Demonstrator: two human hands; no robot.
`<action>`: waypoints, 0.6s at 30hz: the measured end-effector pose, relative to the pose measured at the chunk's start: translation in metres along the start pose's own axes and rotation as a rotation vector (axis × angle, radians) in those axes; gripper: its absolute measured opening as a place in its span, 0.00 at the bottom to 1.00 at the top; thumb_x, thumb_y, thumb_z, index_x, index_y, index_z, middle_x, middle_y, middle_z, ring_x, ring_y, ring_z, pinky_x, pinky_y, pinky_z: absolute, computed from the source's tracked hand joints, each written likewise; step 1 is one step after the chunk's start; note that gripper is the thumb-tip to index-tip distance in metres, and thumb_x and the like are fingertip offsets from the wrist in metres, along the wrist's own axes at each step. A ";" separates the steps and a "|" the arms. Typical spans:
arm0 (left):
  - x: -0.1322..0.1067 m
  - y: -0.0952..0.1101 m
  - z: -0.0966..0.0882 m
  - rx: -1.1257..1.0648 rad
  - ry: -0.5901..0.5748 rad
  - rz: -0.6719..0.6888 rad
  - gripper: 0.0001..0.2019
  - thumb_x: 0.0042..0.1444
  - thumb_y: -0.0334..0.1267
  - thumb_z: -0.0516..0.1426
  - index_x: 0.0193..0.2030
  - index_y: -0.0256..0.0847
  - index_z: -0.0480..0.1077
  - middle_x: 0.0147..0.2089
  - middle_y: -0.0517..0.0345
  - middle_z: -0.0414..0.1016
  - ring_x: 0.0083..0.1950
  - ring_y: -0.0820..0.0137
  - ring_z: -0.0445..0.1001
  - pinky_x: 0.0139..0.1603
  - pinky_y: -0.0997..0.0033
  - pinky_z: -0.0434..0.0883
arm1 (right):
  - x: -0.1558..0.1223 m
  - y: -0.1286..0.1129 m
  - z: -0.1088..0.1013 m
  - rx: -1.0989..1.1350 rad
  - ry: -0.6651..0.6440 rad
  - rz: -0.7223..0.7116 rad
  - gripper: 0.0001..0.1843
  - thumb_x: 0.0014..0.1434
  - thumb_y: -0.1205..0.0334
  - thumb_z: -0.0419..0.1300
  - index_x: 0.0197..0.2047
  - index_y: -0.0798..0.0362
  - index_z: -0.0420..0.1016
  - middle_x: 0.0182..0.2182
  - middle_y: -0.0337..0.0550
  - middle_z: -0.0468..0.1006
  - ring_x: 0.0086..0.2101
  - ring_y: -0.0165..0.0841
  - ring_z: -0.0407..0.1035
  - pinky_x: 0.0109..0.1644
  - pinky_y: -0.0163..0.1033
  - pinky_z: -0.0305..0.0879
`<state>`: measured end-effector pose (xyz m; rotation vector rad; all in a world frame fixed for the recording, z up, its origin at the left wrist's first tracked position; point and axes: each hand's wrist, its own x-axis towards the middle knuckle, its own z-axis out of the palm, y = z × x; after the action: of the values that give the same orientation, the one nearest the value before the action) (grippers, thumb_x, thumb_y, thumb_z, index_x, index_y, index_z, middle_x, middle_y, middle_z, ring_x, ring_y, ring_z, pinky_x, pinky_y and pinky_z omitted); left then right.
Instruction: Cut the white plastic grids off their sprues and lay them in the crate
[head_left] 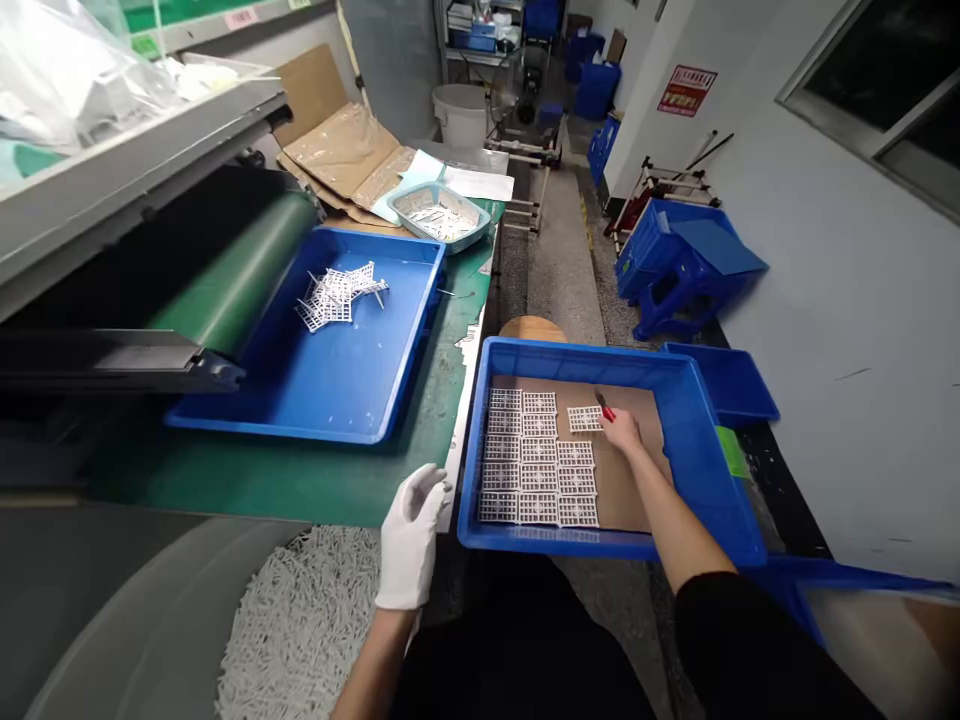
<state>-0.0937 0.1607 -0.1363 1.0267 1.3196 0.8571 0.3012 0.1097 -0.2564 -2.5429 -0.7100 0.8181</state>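
Note:
My left hand (409, 540), in a white glove, hovers beside the green table's front corner with its fingers loosely curved and apart, holding nothing. In the blue tray on the right, my bare right hand (622, 432) is closed on a pair of red-handled nippers (607, 412). A white plastic grid piece (584, 419) lies right at its fingertips; whether the fingers also grip it I cannot tell. To the left of that hand, several matching white grid pieces (538, 451) are laid flat in columns on a brown cardboard sheet (626, 490).
The blue tray (570, 358) stands right of the green table (262, 478). Another blue tray (360, 400), holding a pile of grids (334, 298), sits below the conveyor roller (247, 270). A basket (442, 215) of white scraps stands behind. White sprue pieces (300, 620) fill a bin below.

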 end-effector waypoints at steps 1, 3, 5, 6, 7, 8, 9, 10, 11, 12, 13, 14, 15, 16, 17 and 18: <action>0.008 -0.001 -0.004 0.025 0.024 0.002 0.24 0.53 0.53 0.64 0.53 0.43 0.71 0.53 0.50 0.77 0.52 0.60 0.76 0.54 0.60 0.73 | 0.015 0.004 0.007 -0.046 -0.026 0.022 0.16 0.66 0.52 0.60 0.45 0.57 0.74 0.42 0.43 0.76 0.42 0.35 0.72 0.48 0.45 0.72; 0.023 0.001 -0.013 0.072 0.086 0.020 0.24 0.54 0.53 0.64 0.53 0.43 0.71 0.53 0.50 0.77 0.50 0.61 0.77 0.51 0.61 0.74 | 0.030 0.012 0.023 -0.123 -0.082 0.040 0.16 0.66 0.52 0.61 0.45 0.57 0.74 0.43 0.44 0.76 0.43 0.35 0.72 0.49 0.46 0.72; 0.038 0.007 -0.020 0.131 0.131 0.057 0.24 0.55 0.53 0.63 0.53 0.41 0.71 0.53 0.49 0.77 0.48 0.61 0.77 0.49 0.62 0.74 | 0.032 0.017 0.037 -0.183 -0.129 0.030 0.16 0.66 0.51 0.61 0.45 0.57 0.75 0.43 0.44 0.77 0.43 0.35 0.73 0.50 0.46 0.72; 0.048 0.012 -0.022 0.197 0.133 0.092 0.23 0.56 0.53 0.61 0.53 0.41 0.70 0.52 0.49 0.77 0.48 0.61 0.77 0.49 0.62 0.75 | 0.031 0.018 0.042 -0.209 -0.146 0.017 0.15 0.66 0.51 0.61 0.45 0.56 0.75 0.42 0.44 0.77 0.43 0.35 0.73 0.50 0.45 0.71; 0.061 0.018 -0.022 0.293 0.128 0.139 0.21 0.59 0.52 0.58 0.53 0.40 0.69 0.52 0.49 0.77 0.49 0.62 0.78 0.50 0.63 0.75 | 0.031 0.019 0.047 -0.230 -0.157 0.002 0.15 0.65 0.52 0.61 0.44 0.56 0.76 0.42 0.45 0.78 0.43 0.35 0.73 0.50 0.45 0.70; 0.076 0.025 -0.022 0.404 0.123 0.190 0.20 0.61 0.51 0.56 0.53 0.41 0.69 0.52 0.49 0.77 0.49 0.62 0.78 0.51 0.63 0.75 | 0.031 0.020 0.051 -0.249 -0.164 -0.016 0.14 0.65 0.54 0.61 0.44 0.56 0.77 0.41 0.47 0.78 0.43 0.36 0.74 0.50 0.45 0.69; 0.096 0.033 -0.022 0.519 0.127 0.238 0.18 0.63 0.49 0.53 0.54 0.41 0.69 0.52 0.50 0.77 0.51 0.63 0.77 0.53 0.64 0.74 | 0.032 0.021 0.054 -0.263 -0.167 -0.034 0.13 0.64 0.55 0.60 0.43 0.57 0.78 0.40 0.51 0.79 0.43 0.39 0.74 0.49 0.45 0.69; 0.119 0.041 -0.022 0.625 0.146 0.276 0.17 0.63 0.47 0.52 0.54 0.41 0.69 0.53 0.51 0.78 0.52 0.63 0.77 0.55 0.65 0.73 | 0.033 0.021 0.056 -0.273 -0.169 -0.051 0.13 0.63 0.57 0.59 0.42 0.56 0.79 0.40 0.55 0.80 0.43 0.42 0.75 0.48 0.45 0.68; 0.145 0.050 -0.022 0.709 0.177 0.298 0.16 0.63 0.44 0.52 0.53 0.41 0.70 0.53 0.51 0.77 0.54 0.63 0.76 0.57 0.65 0.71 | 0.034 0.023 0.057 -0.279 -0.170 -0.066 0.14 0.62 0.57 0.58 0.42 0.56 0.81 0.39 0.58 0.80 0.43 0.45 0.76 0.47 0.45 0.68; 0.173 0.059 -0.023 0.771 0.216 0.301 0.16 0.62 0.42 0.53 0.53 0.41 0.71 0.54 0.50 0.77 0.56 0.62 0.75 0.60 0.64 0.69 | 0.034 0.025 0.057 -0.280 -0.169 -0.079 0.16 0.60 0.55 0.57 0.41 0.55 0.81 0.38 0.60 0.81 0.42 0.48 0.76 0.45 0.46 0.68; 0.203 0.067 -0.024 0.828 0.252 0.292 0.16 0.60 0.40 0.55 0.53 0.39 0.72 0.56 0.48 0.76 0.58 0.60 0.73 0.63 0.62 0.66 | 0.034 0.028 0.057 -0.277 -0.166 -0.088 0.18 0.60 0.53 0.55 0.41 0.54 0.82 0.38 0.61 0.81 0.42 0.51 0.76 0.44 0.47 0.68; 0.233 0.074 -0.026 0.886 0.290 0.275 0.18 0.59 0.39 0.55 0.54 0.36 0.71 0.58 0.44 0.74 0.60 0.57 0.71 0.65 0.59 0.64 | 0.032 0.032 0.055 -0.274 -0.163 -0.093 0.20 0.60 0.51 0.53 0.41 0.52 0.82 0.37 0.61 0.81 0.41 0.52 0.77 0.44 0.48 0.69; 0.261 0.081 -0.027 0.940 0.330 0.252 0.20 0.58 0.39 0.56 0.56 0.34 0.70 0.60 0.39 0.72 0.62 0.53 0.70 0.66 0.56 0.63 | 0.029 0.037 0.053 -0.265 -0.158 -0.091 0.22 0.59 0.48 0.51 0.40 0.51 0.82 0.36 0.60 0.81 0.40 0.53 0.77 0.44 0.49 0.70; 0.288 0.086 -0.029 0.989 0.369 0.225 0.23 0.57 0.40 0.58 0.58 0.31 0.68 0.62 0.35 0.70 0.64 0.49 0.68 0.66 0.53 0.62 | 0.025 0.043 0.051 -0.244 -0.153 -0.085 0.24 0.58 0.45 0.49 0.38 0.49 0.82 0.34 0.59 0.81 0.38 0.53 0.77 0.44 0.51 0.71; 0.313 0.092 -0.031 1.030 0.408 0.200 0.27 0.56 0.42 0.59 0.60 0.29 0.66 0.63 0.31 0.68 0.65 0.46 0.67 0.65 0.50 0.62 | 0.020 0.048 0.049 -0.211 -0.143 -0.090 0.25 0.57 0.42 0.47 0.35 0.46 0.82 0.32 0.58 0.81 0.35 0.53 0.77 0.43 0.52 0.72; 0.334 0.097 -0.032 1.063 0.445 0.181 0.31 0.55 0.44 0.60 0.62 0.29 0.64 0.65 0.28 0.65 0.65 0.43 0.66 0.64 0.47 0.63 | 0.015 0.053 0.048 -0.162 -0.120 -0.109 0.25 0.54 0.40 0.48 0.32 0.43 0.81 0.30 0.57 0.81 0.33 0.54 0.77 0.41 0.55 0.73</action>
<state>-0.0906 0.5094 -0.1593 1.8560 2.1744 0.4842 0.3005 0.0851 -0.3253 -2.5849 -0.9807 0.9162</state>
